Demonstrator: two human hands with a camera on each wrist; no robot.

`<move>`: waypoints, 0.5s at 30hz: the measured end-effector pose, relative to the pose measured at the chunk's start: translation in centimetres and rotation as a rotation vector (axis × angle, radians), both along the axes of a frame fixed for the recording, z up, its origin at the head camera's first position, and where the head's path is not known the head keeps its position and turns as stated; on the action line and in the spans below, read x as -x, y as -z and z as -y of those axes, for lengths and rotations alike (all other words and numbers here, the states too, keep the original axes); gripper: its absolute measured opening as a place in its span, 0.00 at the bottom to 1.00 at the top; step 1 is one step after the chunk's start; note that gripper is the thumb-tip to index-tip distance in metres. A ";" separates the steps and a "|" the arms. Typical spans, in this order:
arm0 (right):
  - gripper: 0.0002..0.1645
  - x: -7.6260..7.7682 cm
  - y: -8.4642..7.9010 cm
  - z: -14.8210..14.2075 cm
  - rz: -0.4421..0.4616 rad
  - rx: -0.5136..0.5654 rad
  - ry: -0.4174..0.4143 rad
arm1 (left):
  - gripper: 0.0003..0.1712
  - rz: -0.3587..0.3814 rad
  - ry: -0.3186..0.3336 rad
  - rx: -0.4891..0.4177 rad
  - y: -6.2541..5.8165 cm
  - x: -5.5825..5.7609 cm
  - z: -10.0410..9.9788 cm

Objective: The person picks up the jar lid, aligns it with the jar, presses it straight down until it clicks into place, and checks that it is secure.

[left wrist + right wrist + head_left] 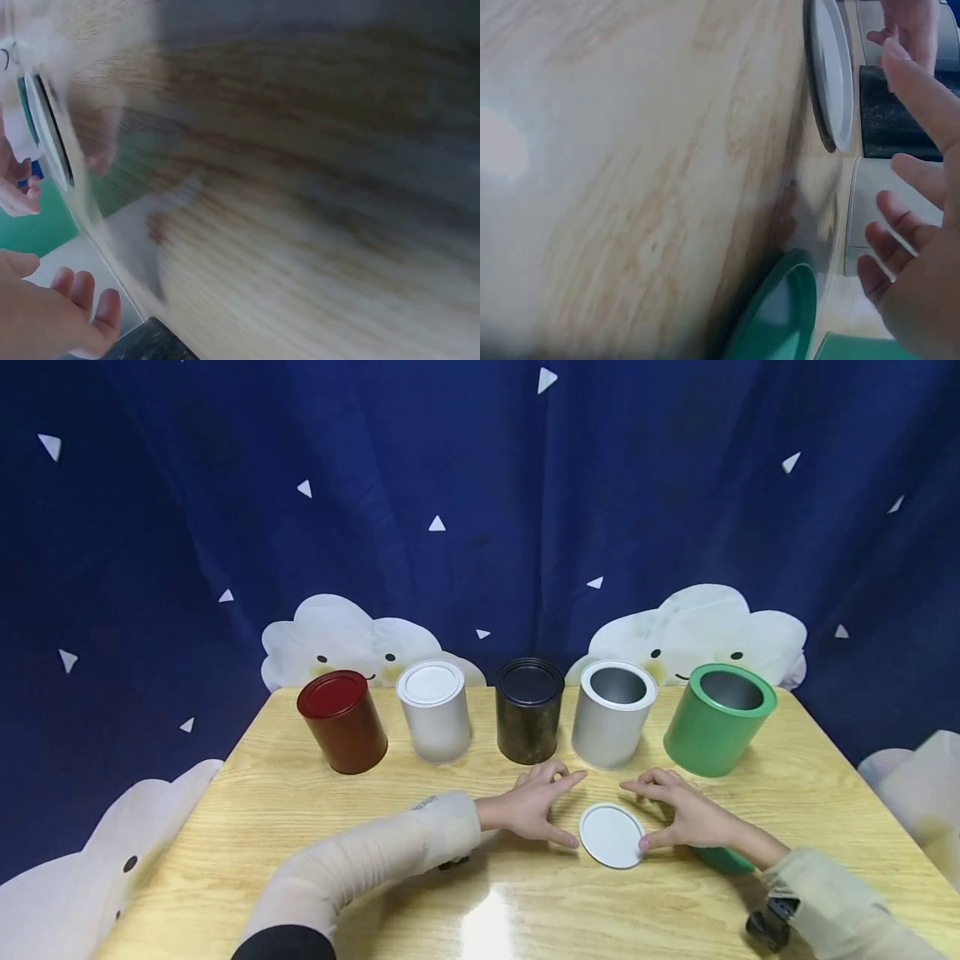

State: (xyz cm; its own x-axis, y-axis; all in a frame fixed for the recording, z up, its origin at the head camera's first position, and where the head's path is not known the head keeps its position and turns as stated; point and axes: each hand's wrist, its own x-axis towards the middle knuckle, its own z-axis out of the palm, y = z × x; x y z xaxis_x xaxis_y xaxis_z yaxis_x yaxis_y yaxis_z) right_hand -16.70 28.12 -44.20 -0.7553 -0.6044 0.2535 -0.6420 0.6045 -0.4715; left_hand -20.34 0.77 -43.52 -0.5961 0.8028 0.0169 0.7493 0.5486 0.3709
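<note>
A round white lid (611,835) lies low over the wooden table between my two hands, in front of the cans. My left hand (528,806) is at its left, fingers spread, the thumb tip close to the rim. On the other side, my right hand (684,812) has its thumb tip at the lid's right edge, its other fingers extended and apart. Neither hand grips the lid. In the right wrist view the white lid (832,75) shows edge-on beyond the right fingers. A green lid (780,315) rests on the table, partly hidden under my right forearm in the head view.
Along the table's back stand a closed red can (345,727), a closed white can (437,714), a closed black can (529,722), an open-topped white can (611,722) and an open-topped green can (705,735). A dark blue curtain (480,485) hangs behind.
</note>
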 end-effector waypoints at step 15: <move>0.52 -0.2 1.7 0.9 -0.089 -0.046 -0.083 | 0.50 -0.013 -0.004 0.207 0.7 0.1 -1.2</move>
State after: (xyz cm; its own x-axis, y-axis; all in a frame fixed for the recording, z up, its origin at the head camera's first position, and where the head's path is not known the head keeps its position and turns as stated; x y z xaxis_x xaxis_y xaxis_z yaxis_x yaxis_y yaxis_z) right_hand -16.46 27.26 -45.92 -0.6778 -0.6766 0.2879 -0.7289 0.5668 -0.3840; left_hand -20.47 1.96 -44.18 -0.5998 0.7876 -0.1410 0.7510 0.6150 0.2404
